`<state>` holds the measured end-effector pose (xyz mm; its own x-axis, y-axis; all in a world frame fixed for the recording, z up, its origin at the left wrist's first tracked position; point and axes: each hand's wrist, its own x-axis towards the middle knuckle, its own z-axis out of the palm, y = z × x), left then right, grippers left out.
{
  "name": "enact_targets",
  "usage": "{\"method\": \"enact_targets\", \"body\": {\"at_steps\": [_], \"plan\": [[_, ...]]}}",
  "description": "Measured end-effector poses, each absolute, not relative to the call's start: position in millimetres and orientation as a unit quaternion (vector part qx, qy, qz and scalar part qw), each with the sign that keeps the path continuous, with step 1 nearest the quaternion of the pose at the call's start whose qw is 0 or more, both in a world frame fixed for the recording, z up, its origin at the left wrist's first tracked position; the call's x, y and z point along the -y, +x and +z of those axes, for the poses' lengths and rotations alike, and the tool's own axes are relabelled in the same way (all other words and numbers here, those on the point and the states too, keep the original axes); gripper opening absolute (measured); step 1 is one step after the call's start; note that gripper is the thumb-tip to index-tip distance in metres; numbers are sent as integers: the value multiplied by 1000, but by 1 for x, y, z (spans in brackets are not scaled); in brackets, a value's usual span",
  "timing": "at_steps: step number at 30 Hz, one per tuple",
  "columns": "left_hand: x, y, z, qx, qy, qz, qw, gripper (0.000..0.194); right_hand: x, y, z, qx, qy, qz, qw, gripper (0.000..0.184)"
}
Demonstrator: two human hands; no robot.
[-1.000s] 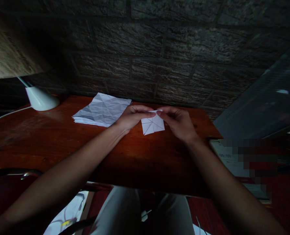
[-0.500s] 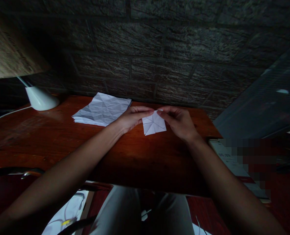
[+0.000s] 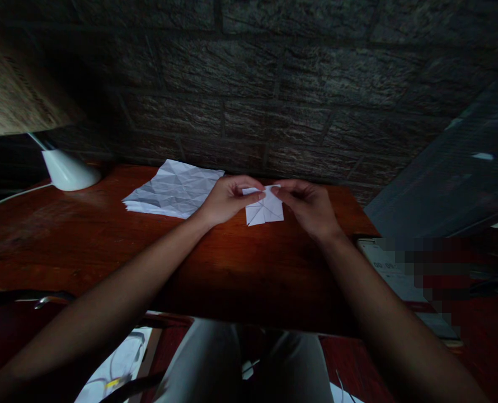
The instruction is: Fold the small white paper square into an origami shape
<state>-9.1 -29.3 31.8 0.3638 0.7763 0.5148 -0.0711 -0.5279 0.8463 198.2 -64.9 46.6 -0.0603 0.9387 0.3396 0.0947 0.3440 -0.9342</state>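
Note:
A small folded square of white paper [image 3: 269, 211] with crease lines meeting near its middle is held up over the wooden table. My left hand [image 3: 228, 198] pinches its upper left part, thumb on the front face. The upper right corner is gripped by my right hand [image 3: 310, 207], again with the thumb in front. The fingers behind the paper are partly hidden. Left of my left hand lies a stack of creased white paper sheets [image 3: 173, 187], its right edge partly covered by that hand.
A lamp [image 3: 70, 170] with a white base and a patterned shade stands at the table's left end. Behind the wooden table [image 3: 85, 240] rises a dark brick wall [image 3: 308, 95]. A grey panel [image 3: 433, 162] and a partly pixelated pale device [image 3: 387, 268] are on the right.
My left thumb has moved down and right onto the paper's face. The paper has shifted up slightly, and its lower edge sits higher. The right hand keeps its grip.

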Motion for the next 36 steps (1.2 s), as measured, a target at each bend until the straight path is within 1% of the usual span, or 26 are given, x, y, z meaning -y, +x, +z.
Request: {"method": "enact_targets", "body": {"at_steps": [4, 8, 15, 22, 30, 33, 36], "plan": [[28, -8, 28, -217, 725, 499, 423, 20, 62, 200, 44, 610, -417, 390, 549, 25], [32, -7, 30, -226, 721, 476, 450, 23, 61, 200, 43, 614, -412, 385, 552, 23], [31, -7, 28, -237, 717, 474, 453, 26, 62, 200, 43, 621, -411, 372, 555, 22], [30, -7, 25, -237, 732, 455, 447, 22, 62, 200, 43, 619, -416, 369, 554, 22], [31, -7, 27, -237, 715, 456, 474, 26, 61, 200, 44, 610, -418, 375, 560, 26], [32, -6, 27, -238, 711, 460, 476, 28, 62, 199, 45, 606, -414, 378, 564, 25], [33, -4, 27, -241, 706, 474, 467, 27, 63, 198, 46, 598, -408, 381, 576, 23]]}}
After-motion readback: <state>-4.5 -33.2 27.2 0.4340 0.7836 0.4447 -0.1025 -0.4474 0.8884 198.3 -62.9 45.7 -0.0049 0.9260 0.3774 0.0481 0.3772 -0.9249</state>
